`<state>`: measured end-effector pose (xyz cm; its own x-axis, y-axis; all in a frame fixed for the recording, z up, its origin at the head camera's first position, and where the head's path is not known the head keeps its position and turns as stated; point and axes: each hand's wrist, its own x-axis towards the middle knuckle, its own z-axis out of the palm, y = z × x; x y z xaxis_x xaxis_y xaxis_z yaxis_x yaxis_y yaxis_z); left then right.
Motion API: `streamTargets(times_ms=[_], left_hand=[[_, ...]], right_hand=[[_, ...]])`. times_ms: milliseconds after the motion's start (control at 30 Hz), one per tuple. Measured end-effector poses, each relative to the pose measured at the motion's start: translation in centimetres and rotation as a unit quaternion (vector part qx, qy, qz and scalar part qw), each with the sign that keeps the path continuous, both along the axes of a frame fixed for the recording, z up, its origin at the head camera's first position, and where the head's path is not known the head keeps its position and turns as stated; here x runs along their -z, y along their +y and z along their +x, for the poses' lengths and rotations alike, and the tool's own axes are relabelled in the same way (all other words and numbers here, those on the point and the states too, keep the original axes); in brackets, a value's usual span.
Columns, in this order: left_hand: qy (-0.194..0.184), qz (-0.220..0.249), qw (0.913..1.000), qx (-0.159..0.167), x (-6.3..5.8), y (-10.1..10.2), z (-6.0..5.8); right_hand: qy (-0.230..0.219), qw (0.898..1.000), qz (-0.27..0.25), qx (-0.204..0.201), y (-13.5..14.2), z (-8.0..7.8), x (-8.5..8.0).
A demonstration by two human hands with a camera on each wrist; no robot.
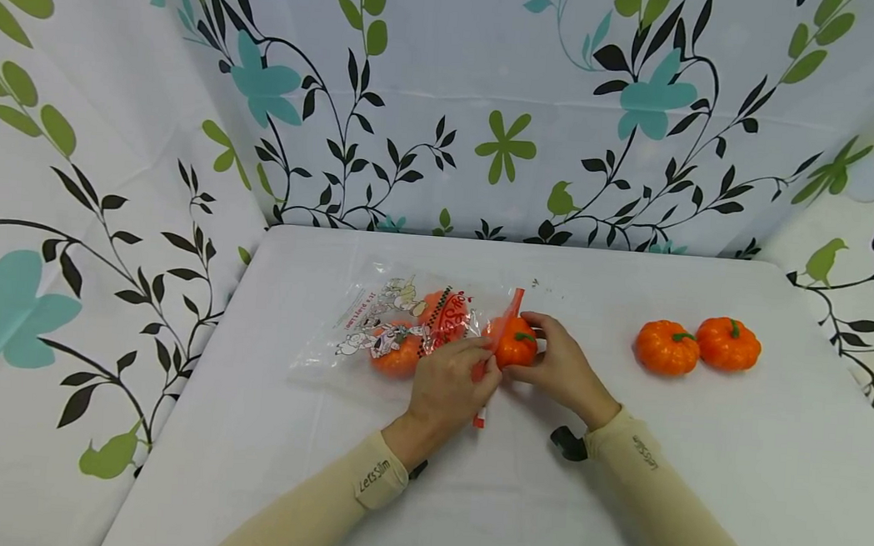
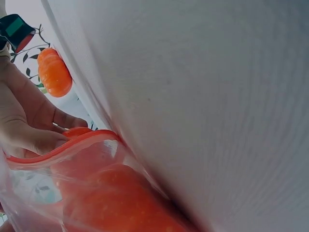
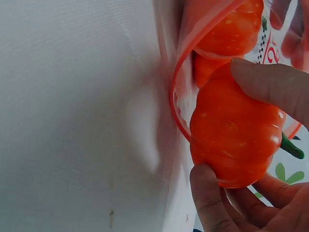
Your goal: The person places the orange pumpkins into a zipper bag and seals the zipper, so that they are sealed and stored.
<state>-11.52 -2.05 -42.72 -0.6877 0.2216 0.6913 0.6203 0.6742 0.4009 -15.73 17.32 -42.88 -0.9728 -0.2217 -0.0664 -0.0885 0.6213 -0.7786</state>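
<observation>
A clear zip bag (image 1: 342, 342) with red print and a red zip edge lies on the table, its mouth toward the right. Inside it are orange toy pumpkins (image 1: 396, 352). My left hand (image 1: 451, 391) pinches the red edge at the bag's mouth. My right hand (image 1: 570, 366) grips another small orange pumpkin (image 1: 517, 345) with a green stem, right at the opening. In the right wrist view, thumb and fingers hold this pumpkin (image 3: 236, 130) partly within the red rim (image 3: 179, 92). The left wrist view shows the bag's open mouth (image 2: 63, 151) around it.
Two more orange pumpkins (image 1: 667, 348) (image 1: 729, 343) sit side by side at the right of the white table (image 1: 618, 501). A patterned curtain (image 1: 448, 98) with leaves and flowers hangs behind and at the sides.
</observation>
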Motion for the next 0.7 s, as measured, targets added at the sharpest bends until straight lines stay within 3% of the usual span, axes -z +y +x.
streamTargets(times_ms=[500, 700], left_hand=[[0.012, -0.001, 0.9999, -0.004, 0.2, -0.1, 0.0], [0.000, -0.006, 1.0000, -0.003, 0.2, -0.1, -0.1]], right_hand=[[-0.004, 1.000, -0.010, 0.006, -1.7, -0.7, 0.6], [0.013, 1.000, -0.013, 0.006, -2.3, -1.0, 0.7]])
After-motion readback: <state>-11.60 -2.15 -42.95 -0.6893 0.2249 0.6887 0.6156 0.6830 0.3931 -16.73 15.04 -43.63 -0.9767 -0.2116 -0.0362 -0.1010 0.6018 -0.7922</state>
